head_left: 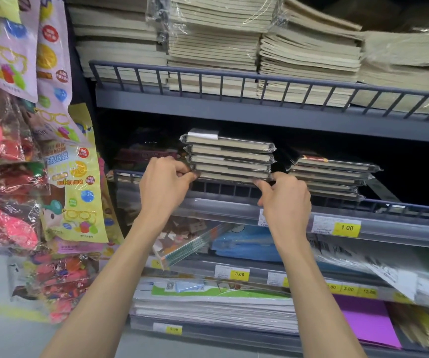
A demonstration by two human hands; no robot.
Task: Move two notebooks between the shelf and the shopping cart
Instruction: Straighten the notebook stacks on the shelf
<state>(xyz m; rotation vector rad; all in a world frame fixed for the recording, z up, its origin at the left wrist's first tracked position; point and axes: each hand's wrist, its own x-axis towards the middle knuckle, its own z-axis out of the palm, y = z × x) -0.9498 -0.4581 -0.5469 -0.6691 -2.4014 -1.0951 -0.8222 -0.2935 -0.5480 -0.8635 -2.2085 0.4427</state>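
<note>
Head view of a shop shelf unit. A stack of notebooks, each wrapped in clear film, lies flat on the middle shelf, a grey metal board with a low wire rail along its front.

The left hand is at the stack's left end, fingers curled round the edge of the lowest notebook. The right hand is at the stack's right end, thumb and fingers pinching the same bottom layer. Whether one notebook or more is in the grip cannot be told.

Just right of the stack is a second, lower pile of notebooks, its top one carrying a red and yellow band. Above the stack, an upper shelf with its own wire rail holds tall piles of beige paper pads, some in film. Below and right of the stack, a yellow price label reads 1.00 on the clear shelf strip. Further below are a blue packet, a label reading 3.00, flat white paper packs and a purple sheet. Left of the stack hang bright toy packets. Grey floor shows beneath them.
</note>
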